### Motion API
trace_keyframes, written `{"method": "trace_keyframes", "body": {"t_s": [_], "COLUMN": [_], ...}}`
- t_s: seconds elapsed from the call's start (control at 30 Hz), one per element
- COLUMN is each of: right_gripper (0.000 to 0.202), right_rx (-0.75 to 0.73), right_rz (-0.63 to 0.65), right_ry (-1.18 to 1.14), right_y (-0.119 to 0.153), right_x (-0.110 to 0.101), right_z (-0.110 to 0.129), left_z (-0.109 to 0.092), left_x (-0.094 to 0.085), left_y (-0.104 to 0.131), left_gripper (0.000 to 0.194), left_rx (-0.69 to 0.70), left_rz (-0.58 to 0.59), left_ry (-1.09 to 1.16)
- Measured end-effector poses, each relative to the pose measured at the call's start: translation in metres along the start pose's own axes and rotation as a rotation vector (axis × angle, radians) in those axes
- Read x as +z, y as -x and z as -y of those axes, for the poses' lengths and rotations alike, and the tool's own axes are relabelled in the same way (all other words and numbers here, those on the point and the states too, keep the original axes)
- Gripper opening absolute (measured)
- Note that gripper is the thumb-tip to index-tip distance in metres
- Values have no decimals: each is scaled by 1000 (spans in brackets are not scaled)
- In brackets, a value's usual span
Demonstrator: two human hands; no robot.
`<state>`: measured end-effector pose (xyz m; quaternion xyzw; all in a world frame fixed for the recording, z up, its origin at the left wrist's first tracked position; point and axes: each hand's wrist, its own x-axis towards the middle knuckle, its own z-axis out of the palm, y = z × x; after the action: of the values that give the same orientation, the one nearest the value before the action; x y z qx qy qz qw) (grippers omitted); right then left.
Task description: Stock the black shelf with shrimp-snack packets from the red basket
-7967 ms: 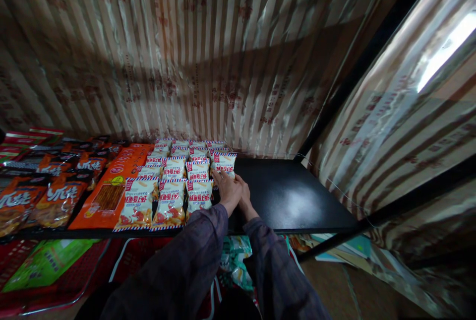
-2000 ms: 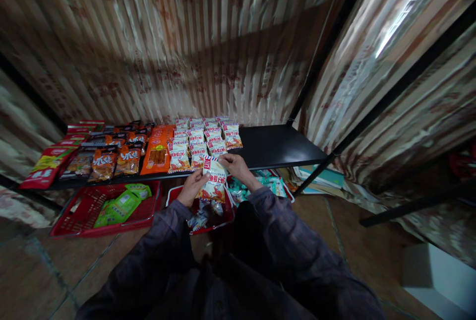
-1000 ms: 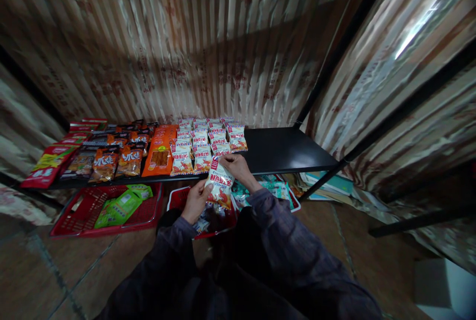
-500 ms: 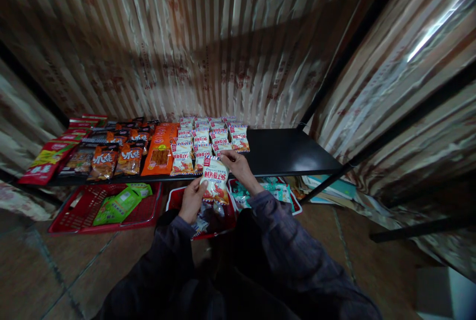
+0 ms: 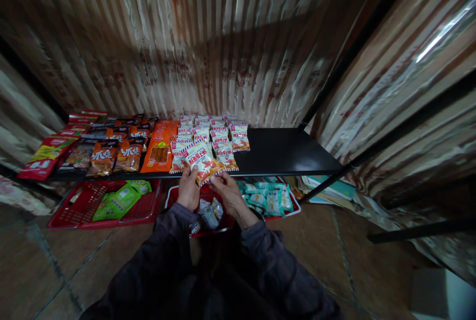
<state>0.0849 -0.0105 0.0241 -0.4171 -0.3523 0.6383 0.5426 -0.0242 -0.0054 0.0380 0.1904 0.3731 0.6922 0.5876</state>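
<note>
Both my hands grip one white, red and orange snack bag [image 5: 202, 160], tilted in front of the shelf's front edge. My left hand [image 5: 189, 190] is closed on its lower left side, thumb on the front. At its lower right corner, the fingers of my right hand [image 5: 227, 192] pinch the edge. Behind it, rows of matching snack bags [image 5: 220, 136] stand on the black shelf [image 5: 286, 149], partly hidden by the held one. Below my hands is a red basket [image 5: 171, 195] with a few more bags [image 5: 210, 212] in it.
Left on the shelf are an orange packet [image 5: 159, 147], brown-and-black snack bags [image 5: 104, 157] and red bags [image 5: 48, 154]. On the floor, one red basket [image 5: 70, 209] holds green packets [image 5: 121, 202]; another has teal packets [image 5: 269, 198]. A black post [image 5: 334, 178] stands right, by stacked papers [image 5: 330, 188].
The held snack bag has moved up and left toward the shelf edge and tilted. My right hand has shifted from its top edge down to its lower right corner.
</note>
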Motion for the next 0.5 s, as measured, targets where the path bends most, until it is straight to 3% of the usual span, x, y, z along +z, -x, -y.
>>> {"method": "trace_keyframes", "body": {"t_s": [0.2, 0.5], "right_gripper": [35, 34], "right_rx": [-74, -115], "right_rz": [-102, -112], "right_ry": [-10, -149], "right_y": [2, 10], "right_x": [8, 1], "right_z": [-6, -8], "left_z": [3, 2], "left_x": [0, 4], "left_y": [3, 18], "left_gripper": [42, 46], "left_rx": [20, -25], "left_rz": [-26, -17], "left_ry": [-49, -38]}}
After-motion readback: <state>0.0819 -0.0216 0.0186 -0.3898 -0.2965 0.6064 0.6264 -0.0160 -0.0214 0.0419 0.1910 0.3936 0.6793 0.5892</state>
